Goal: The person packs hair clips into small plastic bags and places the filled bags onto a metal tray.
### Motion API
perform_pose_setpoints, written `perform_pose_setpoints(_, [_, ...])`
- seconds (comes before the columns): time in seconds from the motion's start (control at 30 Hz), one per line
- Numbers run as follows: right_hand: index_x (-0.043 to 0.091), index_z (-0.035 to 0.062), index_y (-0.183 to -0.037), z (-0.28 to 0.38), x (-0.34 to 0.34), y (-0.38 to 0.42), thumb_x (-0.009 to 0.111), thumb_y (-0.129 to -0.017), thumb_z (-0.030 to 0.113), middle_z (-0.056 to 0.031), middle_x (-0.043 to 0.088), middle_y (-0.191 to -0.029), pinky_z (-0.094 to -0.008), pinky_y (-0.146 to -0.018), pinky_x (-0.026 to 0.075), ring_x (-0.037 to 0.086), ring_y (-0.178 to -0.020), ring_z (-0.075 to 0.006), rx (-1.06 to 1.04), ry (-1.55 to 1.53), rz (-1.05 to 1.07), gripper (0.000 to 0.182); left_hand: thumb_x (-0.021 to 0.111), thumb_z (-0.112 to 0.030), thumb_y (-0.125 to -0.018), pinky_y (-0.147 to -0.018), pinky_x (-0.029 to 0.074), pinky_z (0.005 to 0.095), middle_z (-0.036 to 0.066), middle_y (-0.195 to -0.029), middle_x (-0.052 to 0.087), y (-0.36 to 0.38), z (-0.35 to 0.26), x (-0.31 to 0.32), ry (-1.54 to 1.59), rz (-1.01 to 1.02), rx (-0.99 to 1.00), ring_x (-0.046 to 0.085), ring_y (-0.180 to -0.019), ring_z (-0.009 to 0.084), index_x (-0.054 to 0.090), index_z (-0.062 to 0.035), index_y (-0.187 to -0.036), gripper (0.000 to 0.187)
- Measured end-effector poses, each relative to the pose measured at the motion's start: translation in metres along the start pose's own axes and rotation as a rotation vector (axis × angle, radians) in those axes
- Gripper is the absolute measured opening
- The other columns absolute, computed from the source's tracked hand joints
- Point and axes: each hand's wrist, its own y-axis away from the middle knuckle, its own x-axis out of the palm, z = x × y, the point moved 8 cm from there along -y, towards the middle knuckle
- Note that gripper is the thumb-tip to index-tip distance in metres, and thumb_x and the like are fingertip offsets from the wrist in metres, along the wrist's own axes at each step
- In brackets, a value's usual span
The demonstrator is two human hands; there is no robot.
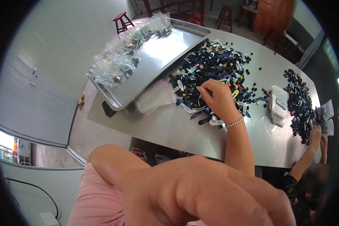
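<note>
The right hand [217, 96], a beaded bracelet [235, 122] at its wrist, was over the pile of hair clips [211, 67] on the desk [165, 132], thumb and forefinger nearly together; whether they gripped a clip could not be told. The left hand [218, 188] loomed close to the camera with bent fingers, its grasp hidden. Flat plastic bags [156, 98] lay between the pile and the tray [165, 51], which carried filled bags [130, 43]. Another person's hands [315, 136] were beside a second pile [299, 101].
</note>
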Motion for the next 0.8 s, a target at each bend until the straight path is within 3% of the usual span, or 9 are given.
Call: perform_pose_setpoints(0.8, [0.066, -0.0030, -0.083, -0.004, 0.018, 0.005, 0.072, -0.087, 0.009, -0.0110, 0.062, -0.073, -0.0307, -0.056, 0.046, 0.056, -0.059, -0.0200, -0.050, 0.004, 0.032, 0.014, 0.069, -0.005, -0.079, -0.082, 0.053, 0.0409, 0.016, -0.093, 0.071, 0.003, 0.010, 0.034, -0.210, -0.030, -0.096, 0.069, -0.093, 0.0262, 0.070, 0.0054, -0.097, 0.021])
